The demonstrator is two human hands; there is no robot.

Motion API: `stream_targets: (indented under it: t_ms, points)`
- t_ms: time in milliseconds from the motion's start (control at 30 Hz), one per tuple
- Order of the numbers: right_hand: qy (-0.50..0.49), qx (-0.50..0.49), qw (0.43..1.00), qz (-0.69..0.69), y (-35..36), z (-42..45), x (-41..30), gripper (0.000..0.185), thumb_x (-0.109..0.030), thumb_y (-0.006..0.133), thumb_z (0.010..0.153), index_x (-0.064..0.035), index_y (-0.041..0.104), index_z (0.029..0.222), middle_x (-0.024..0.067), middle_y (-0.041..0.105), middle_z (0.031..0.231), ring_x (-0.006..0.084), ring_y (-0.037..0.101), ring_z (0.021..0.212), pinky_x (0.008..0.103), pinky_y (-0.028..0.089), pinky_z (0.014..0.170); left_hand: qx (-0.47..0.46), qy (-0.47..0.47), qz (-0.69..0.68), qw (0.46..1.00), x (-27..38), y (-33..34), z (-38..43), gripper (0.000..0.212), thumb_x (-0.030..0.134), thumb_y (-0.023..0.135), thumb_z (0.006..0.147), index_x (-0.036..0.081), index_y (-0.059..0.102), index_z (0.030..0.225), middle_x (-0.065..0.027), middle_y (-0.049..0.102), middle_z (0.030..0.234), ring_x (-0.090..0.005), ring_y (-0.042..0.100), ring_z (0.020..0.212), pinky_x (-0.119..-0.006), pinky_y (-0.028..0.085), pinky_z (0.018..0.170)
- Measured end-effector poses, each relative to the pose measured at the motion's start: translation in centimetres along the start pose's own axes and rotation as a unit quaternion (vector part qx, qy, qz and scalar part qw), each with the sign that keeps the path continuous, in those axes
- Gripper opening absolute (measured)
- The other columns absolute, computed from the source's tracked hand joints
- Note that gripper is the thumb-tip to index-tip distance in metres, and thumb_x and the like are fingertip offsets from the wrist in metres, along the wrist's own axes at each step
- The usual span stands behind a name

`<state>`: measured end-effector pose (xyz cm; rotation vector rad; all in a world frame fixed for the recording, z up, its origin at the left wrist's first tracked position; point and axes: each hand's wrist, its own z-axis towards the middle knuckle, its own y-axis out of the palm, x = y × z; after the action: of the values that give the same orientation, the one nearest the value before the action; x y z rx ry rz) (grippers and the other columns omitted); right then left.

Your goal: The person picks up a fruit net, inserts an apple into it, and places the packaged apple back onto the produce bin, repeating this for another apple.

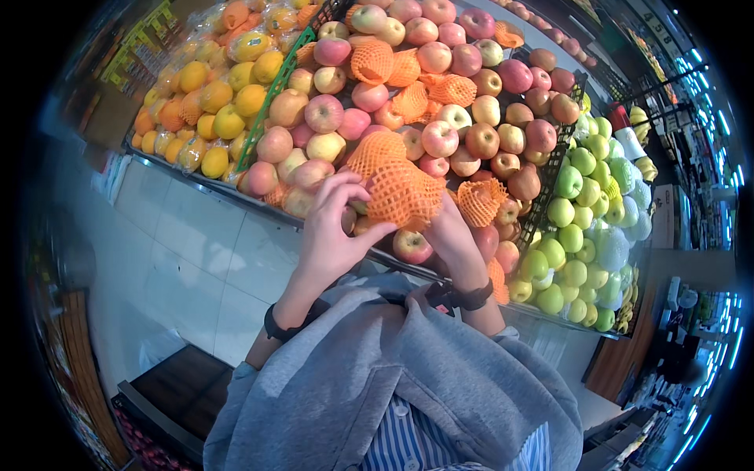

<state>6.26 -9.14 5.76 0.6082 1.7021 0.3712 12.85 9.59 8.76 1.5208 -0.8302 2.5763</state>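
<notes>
An orange foam net sleeve is spread between my hands, above the red and yellow apples. At its left edge, my left hand has curved fingertips and a thumb touching the mesh, with a gap between them. My right hand grips the sleeve from the right; its fingers are hidden behind the mesh. Whether an apple sits inside the sleeve is not clear. Just below it lies a red-striped apple. Another orange foam net rests on the apples to the right of my right hand.
A green plastic divider separates the apples from oranges on the left. Beyond a black crate wall are green apples, some in foam nets. The display's metal front edge runs near my waist, above a tiled floor.
</notes>
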Motion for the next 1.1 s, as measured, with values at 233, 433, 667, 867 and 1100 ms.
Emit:
stream_targets:
  t_ms: [233,433,667,867,1100]
  points:
    - [-0.022,0.004,0.998,0.062,-0.1,-0.7,-0.3,0.038,-0.007,0.049,0.095,0.0016,0.046,0.132,0.0110,0.057,0.128,0.0201,0.057,0.116,0.0336,0.047,0.098,-0.133,-0.094,-0.090,0.983,-1.4,0.6,0.2,0.023,0.004,0.073,0.082,0.003,0.052,0.092,-0.0016,0.051,0.094,-0.0054,0.052,0.075,-0.018,0.046,0.059]
    - [-0.024,-0.029,0.999,0.013,-2.9,-1.6,-0.8,0.052,-0.008,0.061,0.090,0.0008,0.041,0.137,0.0086,0.053,0.132,0.0174,0.054,0.118,0.0333,0.045,0.100,-0.093,-0.020,-0.226,0.969,-1.0,1.1,1.1,0.014,-0.003,0.064,0.085,0.001,0.050,0.088,-0.0106,0.052,0.117,-0.0162,0.058,0.100,-0.023,0.051,0.074]
    - [-0.032,-0.103,0.983,-0.146,-5.7,-4.4,-3.7,0.064,-0.008,0.066,0.087,-0.0001,0.034,0.142,0.0077,0.047,0.138,0.0169,0.044,0.127,0.0348,0.037,0.107,-0.155,0.074,-0.125,0.977,-0.3,1.2,1.0,0.017,-0.005,0.063,0.080,0.001,0.047,0.083,-0.0210,0.054,0.129,-0.0258,0.056,0.115,-0.029,0.050,0.079]
    - [-0.013,-0.109,0.961,-0.254,-4.7,-5.9,-5.2,0.044,-0.018,0.052,0.098,0.0007,0.043,0.137,0.0098,0.056,0.126,0.0177,0.049,0.120,0.0356,0.041,0.102,-0.101,0.067,-0.194,0.973,-1.0,1.2,1.3,0.014,-0.007,0.061,0.082,-0.002,0.048,0.083,-0.0199,0.064,0.116,-0.0138,0.061,0.078,-0.023,0.047,0.065]
    - [0.017,-0.099,0.979,0.178,-6.0,-4.8,-1.1,0.029,-0.020,0.049,0.099,0.0012,0.052,0.118,0.0114,0.059,0.119,0.0231,0.058,0.108,0.0379,0.048,0.092,-0.076,0.018,-0.171,0.982,0.8,1.2,1.0,0.013,-0.001,0.064,0.086,-0.001,0.051,0.087,-0.0174,0.070,0.099,-0.0136,0.067,0.071,-0.023,0.051,0.060]
